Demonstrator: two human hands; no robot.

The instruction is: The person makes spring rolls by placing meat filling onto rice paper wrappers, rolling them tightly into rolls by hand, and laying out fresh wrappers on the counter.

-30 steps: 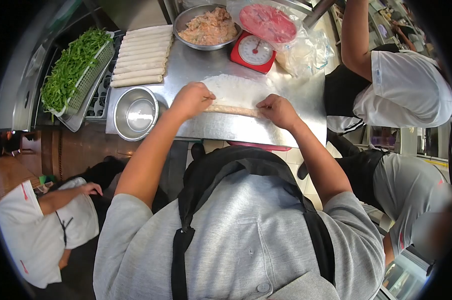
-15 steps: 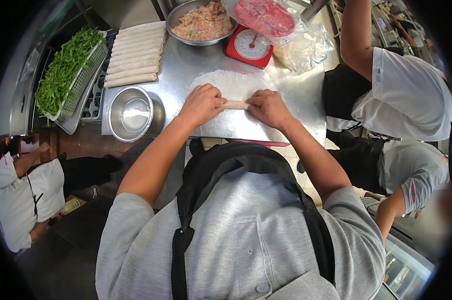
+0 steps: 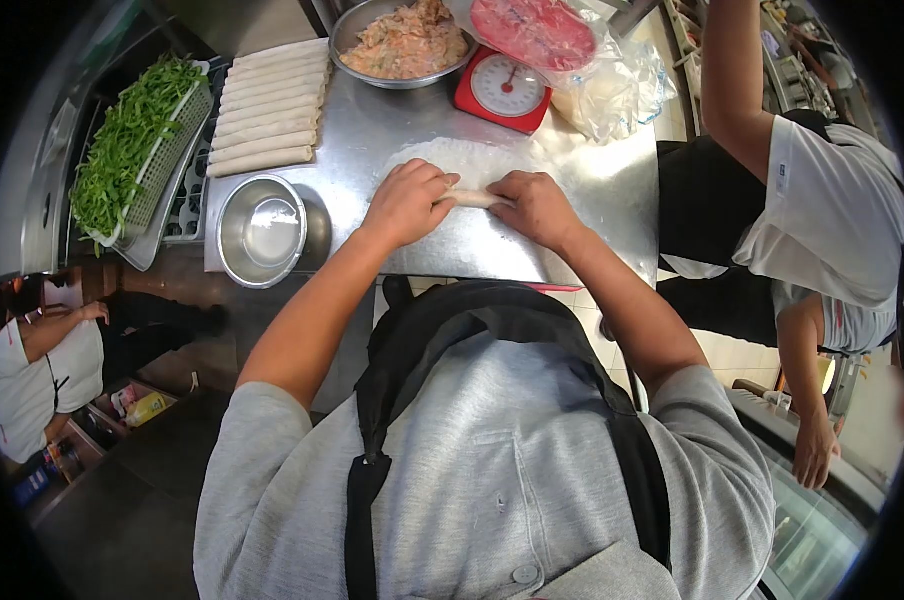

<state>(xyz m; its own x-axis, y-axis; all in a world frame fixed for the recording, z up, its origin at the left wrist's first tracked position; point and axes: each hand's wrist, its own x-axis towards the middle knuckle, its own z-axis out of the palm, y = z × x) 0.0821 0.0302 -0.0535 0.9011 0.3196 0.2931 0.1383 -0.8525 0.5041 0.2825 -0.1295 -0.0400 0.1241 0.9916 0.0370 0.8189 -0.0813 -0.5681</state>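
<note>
While hands [image 3: 407, 205] [image 3: 534, 210] hold a roll [image 3: 475, 199], table [image 3: 612, 220] extends rightward; edge [image 3: 562, 277] (front) near.

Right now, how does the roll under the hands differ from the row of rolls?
The roll is held by the left hand and right hand; the row of rolls is untouched. The roll lies alone, close to the person; the row's lie side by side, farther back. Fingers hide the roll's ends; the row's lengths show. Both are pale, tube-shaped and on the metal table.
</note>
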